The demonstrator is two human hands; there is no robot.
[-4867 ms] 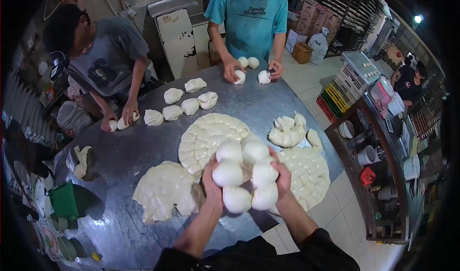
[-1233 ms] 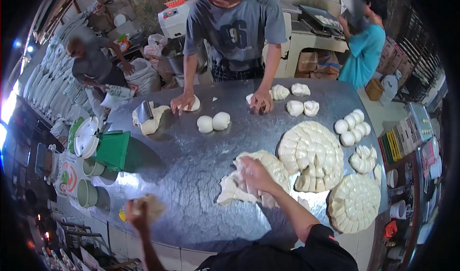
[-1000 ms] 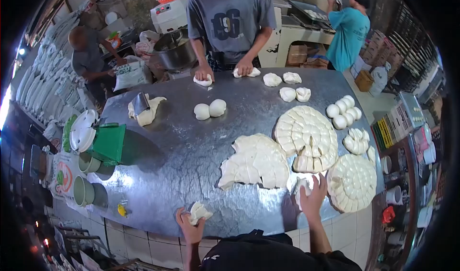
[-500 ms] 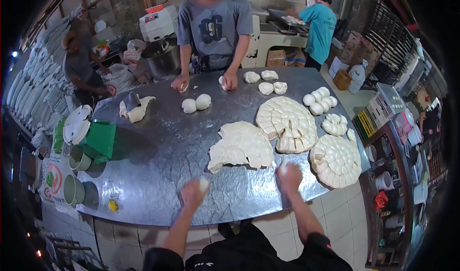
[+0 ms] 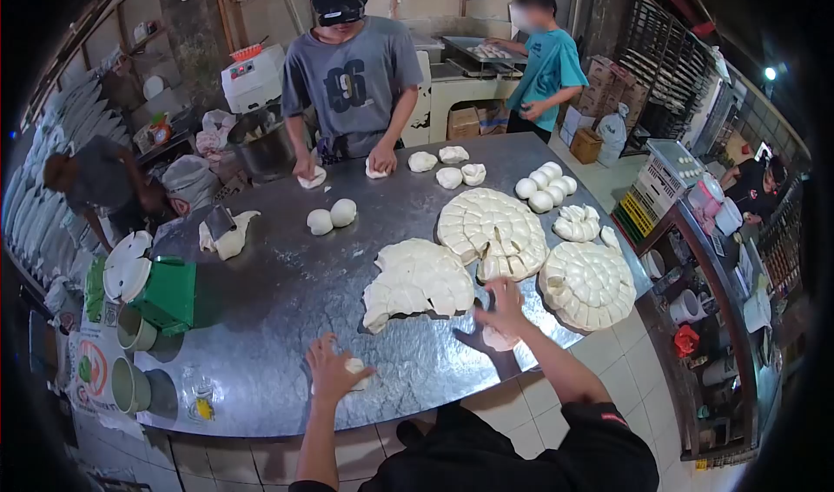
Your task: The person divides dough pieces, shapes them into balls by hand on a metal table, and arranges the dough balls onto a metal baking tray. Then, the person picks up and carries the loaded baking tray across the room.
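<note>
My left hand point(image 5: 330, 369) is over the steel table near its front edge, fingers spread and curved. A small dough piece point(image 5: 354, 367) shows beside its thumb, partly hidden by the hand. Farther right, my right hand point(image 5: 507, 304) is open with its fingers apart. Under its wrist a flattened dough piece point(image 5: 499, 339) lies on the table. Just beyond the right hand are a large dough sheet point(image 5: 419, 282) with a ragged lower edge and a scored dough round point(image 5: 492, 228). A second scored dough round point(image 5: 587, 285) lies to its right.
Across the steel table point(image 5: 287, 275) a person point(image 5: 352, 83) presses two dough pieces. Smooth dough balls point(image 5: 546, 186) and a green scale point(image 5: 165, 292) stand on it. Left of centre, a scraper point(image 5: 221, 221) rests on dough. Another person point(image 5: 547, 66) works at the back tray. Shelves point(image 5: 704, 335) stand right.
Both my hands have opened from closed grips over dough, and the dough pieces now show on the table. The view has shifted. The person at the back right has turned.
</note>
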